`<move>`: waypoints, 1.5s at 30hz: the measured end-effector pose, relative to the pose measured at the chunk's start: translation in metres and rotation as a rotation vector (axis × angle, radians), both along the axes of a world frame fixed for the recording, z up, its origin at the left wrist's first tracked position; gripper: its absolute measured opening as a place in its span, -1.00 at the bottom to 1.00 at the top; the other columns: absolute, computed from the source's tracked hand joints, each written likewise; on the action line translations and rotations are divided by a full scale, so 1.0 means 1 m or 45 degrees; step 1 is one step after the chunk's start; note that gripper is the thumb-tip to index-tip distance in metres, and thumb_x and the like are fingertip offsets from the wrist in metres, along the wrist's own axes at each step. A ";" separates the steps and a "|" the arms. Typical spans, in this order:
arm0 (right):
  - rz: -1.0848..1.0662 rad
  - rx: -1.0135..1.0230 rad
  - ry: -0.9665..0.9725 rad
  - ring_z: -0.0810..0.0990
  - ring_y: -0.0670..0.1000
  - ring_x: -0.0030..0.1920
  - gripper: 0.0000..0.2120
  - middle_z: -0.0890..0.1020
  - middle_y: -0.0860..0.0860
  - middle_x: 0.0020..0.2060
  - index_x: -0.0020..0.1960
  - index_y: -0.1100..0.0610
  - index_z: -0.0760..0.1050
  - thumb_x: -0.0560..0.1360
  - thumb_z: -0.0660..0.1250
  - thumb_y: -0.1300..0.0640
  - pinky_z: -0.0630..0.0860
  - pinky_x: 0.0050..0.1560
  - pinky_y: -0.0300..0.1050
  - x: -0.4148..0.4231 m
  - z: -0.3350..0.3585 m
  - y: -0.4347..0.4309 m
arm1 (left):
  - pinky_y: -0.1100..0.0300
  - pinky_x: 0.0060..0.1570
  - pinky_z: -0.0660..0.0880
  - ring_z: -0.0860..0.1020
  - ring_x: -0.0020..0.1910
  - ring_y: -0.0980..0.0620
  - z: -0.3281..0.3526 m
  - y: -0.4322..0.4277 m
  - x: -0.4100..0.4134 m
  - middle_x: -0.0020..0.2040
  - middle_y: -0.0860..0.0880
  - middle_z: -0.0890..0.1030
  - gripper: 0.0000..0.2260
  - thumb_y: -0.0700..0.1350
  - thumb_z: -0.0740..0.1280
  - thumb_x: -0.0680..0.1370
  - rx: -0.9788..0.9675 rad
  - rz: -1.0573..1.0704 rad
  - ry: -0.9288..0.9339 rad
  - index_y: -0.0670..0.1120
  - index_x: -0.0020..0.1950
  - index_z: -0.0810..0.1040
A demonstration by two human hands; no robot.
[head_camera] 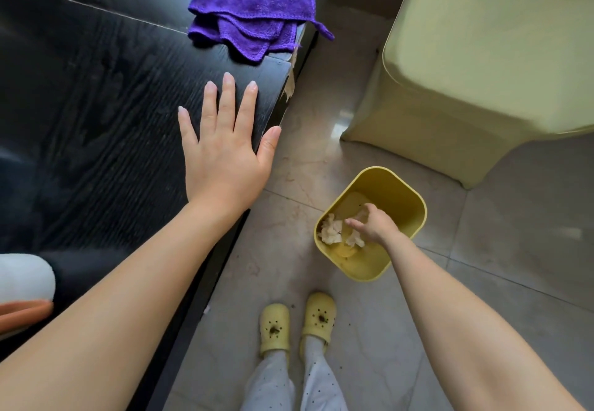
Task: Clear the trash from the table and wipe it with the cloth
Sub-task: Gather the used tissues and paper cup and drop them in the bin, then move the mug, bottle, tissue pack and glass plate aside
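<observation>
A purple cloth [254, 5] lies crumpled at the far right edge of the black wooden table [96, 89], partly hanging over it. My left hand [221, 140] rests flat on the table near its right edge, fingers spread, holding nothing. Down on the floor stands a yellow bin [401, 192] with crumpled paper trash [331, 232] inside. My right hand [373, 226] hovers over the bin's mouth with loosely spread fingers pointing down; nothing shows in its grip.
A pale yellow-green covered chair [482, 66] stands on the tiled floor to the right of the table. A white and orange object [22, 288] sits at the table's near left. My feet in yellow clogs [295, 324] stand beside the bin.
</observation>
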State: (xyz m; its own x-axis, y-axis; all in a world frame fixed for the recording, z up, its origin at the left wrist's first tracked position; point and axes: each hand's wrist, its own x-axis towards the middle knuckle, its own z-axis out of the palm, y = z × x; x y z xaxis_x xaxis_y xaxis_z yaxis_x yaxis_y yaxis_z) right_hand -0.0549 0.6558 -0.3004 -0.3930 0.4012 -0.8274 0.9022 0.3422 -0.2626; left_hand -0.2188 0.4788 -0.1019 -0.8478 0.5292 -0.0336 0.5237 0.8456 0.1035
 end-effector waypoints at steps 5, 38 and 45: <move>0.224 -0.062 -0.095 0.33 0.20 0.43 -0.22 0.30 0.12 0.47 0.51 0.10 0.10 0.45 0.25 -0.27 0.34 0.36 0.11 -0.020 0.051 0.025 | -0.22 0.45 -0.14 -0.07 0.55 -0.10 0.000 -0.001 -0.003 0.58 -0.09 -0.02 -0.42 0.22 -0.08 0.57 -0.017 -0.007 0.000 0.03 0.54 -0.05; 1.339 0.128 0.151 0.58 0.10 0.19 -0.48 0.55 0.10 0.26 0.35 0.15 0.38 0.54 0.19 -0.16 0.54 0.22 0.09 -0.164 0.464 -0.147 | 0.10 0.32 0.34 0.42 0.35 -0.07 0.270 -0.132 -0.020 0.40 -0.07 0.44 -0.54 0.08 0.20 0.57 -0.330 -0.018 -0.731 -0.07 0.43 0.35; 1.552 0.087 0.237 0.58 0.04 -0.01 -0.56 0.55 0.05 0.01 0.30 0.19 0.44 0.55 0.21 -0.08 0.60 0.07 0.02 -0.183 0.466 -0.227 | 0.13 0.18 0.44 0.51 0.24 -0.08 0.269 -0.243 0.002 0.30 -0.07 0.52 -0.55 0.06 0.24 0.55 -0.137 0.362 -0.770 -0.05 0.41 0.36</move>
State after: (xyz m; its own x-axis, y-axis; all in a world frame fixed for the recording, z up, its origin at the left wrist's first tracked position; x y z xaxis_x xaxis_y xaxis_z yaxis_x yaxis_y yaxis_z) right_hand -0.2383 0.4285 0.1655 -0.6498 -0.2694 -0.7108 -0.0647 0.9513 -0.3014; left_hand -0.2167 0.2354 0.1666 -0.7691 0.2555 -0.5858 0.1559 0.9639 0.2158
